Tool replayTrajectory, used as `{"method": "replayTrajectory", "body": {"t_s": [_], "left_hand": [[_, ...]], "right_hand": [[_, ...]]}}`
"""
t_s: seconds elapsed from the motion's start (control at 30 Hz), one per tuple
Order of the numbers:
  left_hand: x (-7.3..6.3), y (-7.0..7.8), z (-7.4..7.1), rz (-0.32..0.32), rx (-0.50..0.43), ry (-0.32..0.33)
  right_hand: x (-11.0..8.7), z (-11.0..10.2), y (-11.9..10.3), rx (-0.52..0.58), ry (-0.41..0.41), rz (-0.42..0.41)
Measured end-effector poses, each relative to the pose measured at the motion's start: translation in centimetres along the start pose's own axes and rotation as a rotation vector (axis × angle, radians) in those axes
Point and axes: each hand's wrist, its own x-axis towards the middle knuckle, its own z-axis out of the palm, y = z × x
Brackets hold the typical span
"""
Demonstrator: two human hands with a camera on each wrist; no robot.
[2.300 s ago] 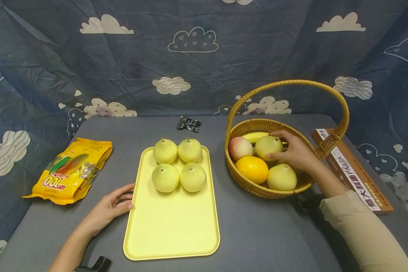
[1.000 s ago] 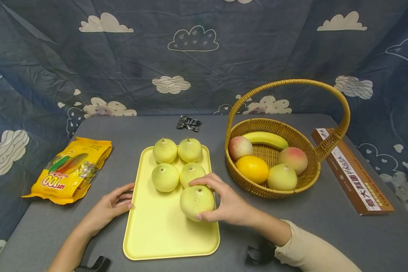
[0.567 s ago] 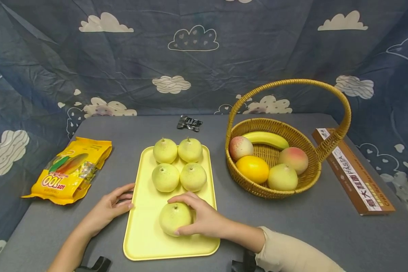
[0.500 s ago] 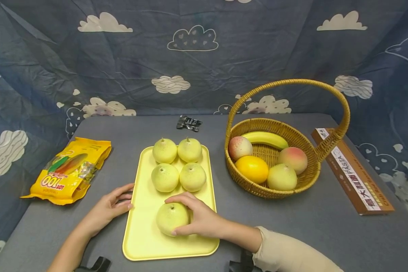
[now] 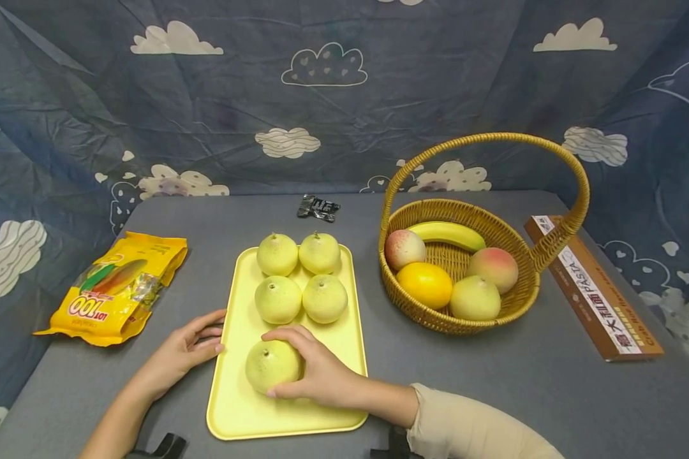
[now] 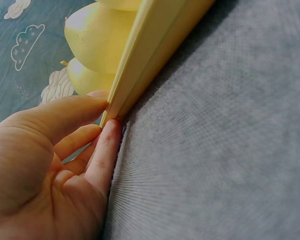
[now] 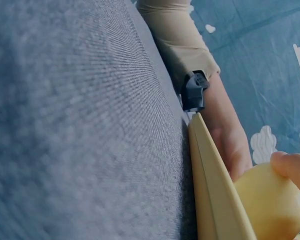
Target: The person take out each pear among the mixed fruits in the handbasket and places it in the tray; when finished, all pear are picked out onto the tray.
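A pale yellow-green pomelo point(image 5: 272, 367) is held by my right hand point(image 5: 321, 371), its thumb and fingers around the fruit's right side, over the front half of the yellow tray point(image 5: 287, 417). I cannot tell whether the pomelo touches the tray. Several like pomelos point(image 5: 278, 299) stand in two rows on the tray's back half. At the tray's left edge, my left hand point(image 5: 180, 350) holds the rim with thumb and fingertips, as the left wrist view shows the thumb point(image 6: 85, 111) against it.
Right of the tray, a wicker basket point(image 5: 459, 328) with a tall handle holds a banana point(image 5: 448, 234), peaches point(image 5: 494, 269), a yellow fruit point(image 5: 425, 285) and another pomelo point(image 5: 475, 298). A pasta box point(image 5: 597, 290) lies beyond it. A yellow candy bag point(image 5: 117, 290) and black wrapper point(image 5: 318, 208) lie nearby.
My right hand has taken a pomelo from the basket, carried it left over the tray's front half, and shifted it further left. The left hand has stayed at the rim.
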Motion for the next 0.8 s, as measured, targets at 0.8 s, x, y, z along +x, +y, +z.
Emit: {"method": "replayTrajectory", "body": {"t_s": [0.8], "left_hand": [[0.0,0.1,0.1,-0.009,-0.009,-0.005]], "right_hand": [[-2.4,-7.0,-2.7,-0.063,-0.012,-0.146]]}}
